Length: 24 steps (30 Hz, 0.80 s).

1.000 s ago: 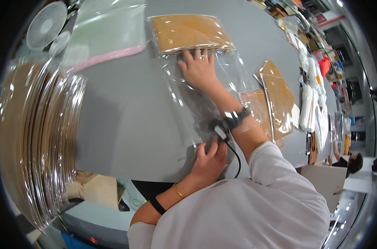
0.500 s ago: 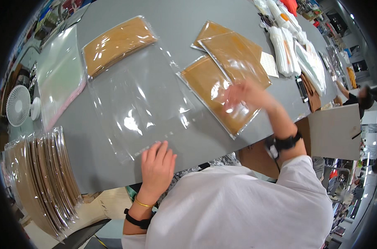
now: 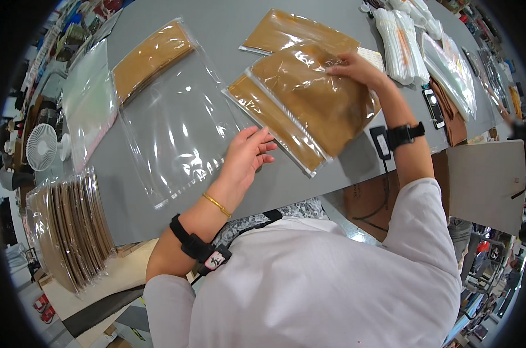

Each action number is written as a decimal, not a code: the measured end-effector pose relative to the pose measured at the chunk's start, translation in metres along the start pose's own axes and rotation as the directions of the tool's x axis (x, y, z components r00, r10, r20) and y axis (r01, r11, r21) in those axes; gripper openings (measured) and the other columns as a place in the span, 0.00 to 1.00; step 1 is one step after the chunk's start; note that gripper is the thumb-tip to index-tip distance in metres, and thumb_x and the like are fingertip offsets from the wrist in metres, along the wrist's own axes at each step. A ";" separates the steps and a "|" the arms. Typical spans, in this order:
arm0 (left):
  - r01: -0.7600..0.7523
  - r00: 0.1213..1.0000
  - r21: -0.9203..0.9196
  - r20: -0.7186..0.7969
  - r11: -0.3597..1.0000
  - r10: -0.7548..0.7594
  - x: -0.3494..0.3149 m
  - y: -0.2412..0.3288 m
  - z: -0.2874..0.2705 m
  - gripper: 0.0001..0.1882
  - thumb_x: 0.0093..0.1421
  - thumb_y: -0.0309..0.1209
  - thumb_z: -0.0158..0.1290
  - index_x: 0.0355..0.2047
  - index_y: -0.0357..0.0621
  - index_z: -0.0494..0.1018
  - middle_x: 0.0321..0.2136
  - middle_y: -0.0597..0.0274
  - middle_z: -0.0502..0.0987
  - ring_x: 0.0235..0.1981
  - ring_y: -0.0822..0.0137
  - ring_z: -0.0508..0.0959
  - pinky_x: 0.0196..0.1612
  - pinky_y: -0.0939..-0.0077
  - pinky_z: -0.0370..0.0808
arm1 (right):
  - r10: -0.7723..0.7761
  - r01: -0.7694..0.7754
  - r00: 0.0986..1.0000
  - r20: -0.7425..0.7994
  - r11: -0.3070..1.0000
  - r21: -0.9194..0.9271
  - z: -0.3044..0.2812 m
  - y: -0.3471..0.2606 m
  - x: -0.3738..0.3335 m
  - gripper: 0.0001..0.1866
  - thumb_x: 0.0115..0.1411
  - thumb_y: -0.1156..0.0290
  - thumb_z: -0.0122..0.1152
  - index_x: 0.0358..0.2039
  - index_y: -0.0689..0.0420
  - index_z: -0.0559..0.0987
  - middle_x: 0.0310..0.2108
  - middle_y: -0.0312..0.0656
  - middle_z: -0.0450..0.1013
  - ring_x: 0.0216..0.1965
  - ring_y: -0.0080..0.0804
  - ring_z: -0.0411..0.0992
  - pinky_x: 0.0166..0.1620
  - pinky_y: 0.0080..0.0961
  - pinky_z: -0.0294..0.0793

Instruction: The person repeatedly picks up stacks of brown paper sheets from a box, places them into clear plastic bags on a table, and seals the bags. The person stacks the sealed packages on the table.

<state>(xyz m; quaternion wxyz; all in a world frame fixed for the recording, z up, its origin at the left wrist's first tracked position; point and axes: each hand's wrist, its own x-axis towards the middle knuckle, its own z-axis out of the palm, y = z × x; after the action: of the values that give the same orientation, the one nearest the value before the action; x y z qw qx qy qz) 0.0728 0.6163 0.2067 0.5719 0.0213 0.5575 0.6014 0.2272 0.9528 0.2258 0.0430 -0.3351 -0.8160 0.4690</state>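
My right hand [image 3: 358, 71] pinches the far right side of a clear plastic bag with a flat brown sheet inside [image 3: 309, 87]; the bag bulges and bends under the grip. Beneath it, a second bagged brown sheet [image 3: 260, 104] shows along its left side, and a third bagged brown sheet [image 3: 297, 30] lies just beyond. My left hand [image 3: 248, 152] is open, fingers parted, beside the near left edge of these bags. Left of that hand, a large clear plastic bag [image 3: 170, 133] lies flat on the grey table.
A stack of brown sheets [image 3: 150, 61] sits at the clear bag's far end. To the left are pale plastic sheets [image 3: 89, 98], a white fan [image 3: 41, 146] and a row of bagged brown pieces [image 3: 71, 229]. White bundles [image 3: 397, 46] and a phone [image 3: 433, 108] are at the right.
My left hand has moved right and away from me, off the clear bag's near edge. My right hand has moved farther away and gripped the upper brown-filled bag, which has shifted and now bulges.
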 end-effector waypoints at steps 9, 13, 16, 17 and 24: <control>0.012 1.000 0.151 0.015 0.988 -0.015 0.038 0.005 0.023 0.16 0.72 0.45 0.52 0.44 0.45 0.69 0.31 0.66 0.74 0.25 0.75 0.73 0.21 0.80 0.63 | 0.049 -0.017 0.993 -0.110 0.962 0.273 0.033 0.010 -0.040 0.17 0.64 0.60 0.68 0.43 0.61 0.80 0.34 0.34 0.76 0.35 0.17 0.72 0.39 0.21 0.73; -0.130 0.991 0.068 0.017 0.989 0.129 0.025 0.008 0.016 0.17 0.73 0.39 0.50 0.54 0.42 0.68 0.44 0.60 0.79 0.40 0.67 0.81 0.37 0.72 0.79 | -0.063 0.141 0.983 -0.174 0.866 0.481 -0.019 -0.015 -0.048 0.15 0.64 0.62 0.68 0.44 0.60 0.81 0.35 0.32 0.78 0.34 0.16 0.74 0.38 0.17 0.75; -0.113 0.994 0.012 0.002 0.994 0.113 0.017 0.010 0.002 0.19 0.73 0.34 0.49 0.59 0.40 0.66 0.54 0.56 0.77 0.51 0.62 0.81 0.52 0.63 0.81 | -0.204 0.276 0.957 -0.207 0.861 0.426 -0.066 -0.054 -0.056 0.14 0.65 0.63 0.68 0.44 0.60 0.81 0.36 0.32 0.80 0.34 0.16 0.77 0.38 0.16 0.76; -0.106 0.994 0.005 0.014 0.994 0.106 0.016 0.011 -0.003 0.19 0.73 0.34 0.48 0.60 0.40 0.66 0.53 0.57 0.77 0.51 0.62 0.81 0.51 0.64 0.81 | -0.260 0.336 0.939 -0.223 0.824 0.457 -0.074 -0.069 -0.056 0.13 0.66 0.64 0.67 0.46 0.57 0.81 0.39 0.32 0.80 0.38 0.16 0.78 0.41 0.17 0.77; -0.049 0.990 -0.006 0.132 0.999 0.049 0.018 0.003 -0.035 0.17 0.71 0.30 0.47 0.58 0.41 0.67 0.49 0.59 0.78 0.47 0.66 0.82 0.48 0.66 0.82 | -0.292 0.651 0.759 -0.582 0.331 0.683 -0.042 -0.158 -0.050 0.11 0.70 0.68 0.59 0.51 0.55 0.78 0.42 0.36 0.80 0.41 0.25 0.79 0.43 0.23 0.81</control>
<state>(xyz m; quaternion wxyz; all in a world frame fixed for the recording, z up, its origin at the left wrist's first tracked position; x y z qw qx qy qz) 0.0410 0.6073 0.1847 0.5927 0.0740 0.5169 0.6133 0.2019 0.9016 0.3870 0.4872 -0.0880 -0.5078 0.7051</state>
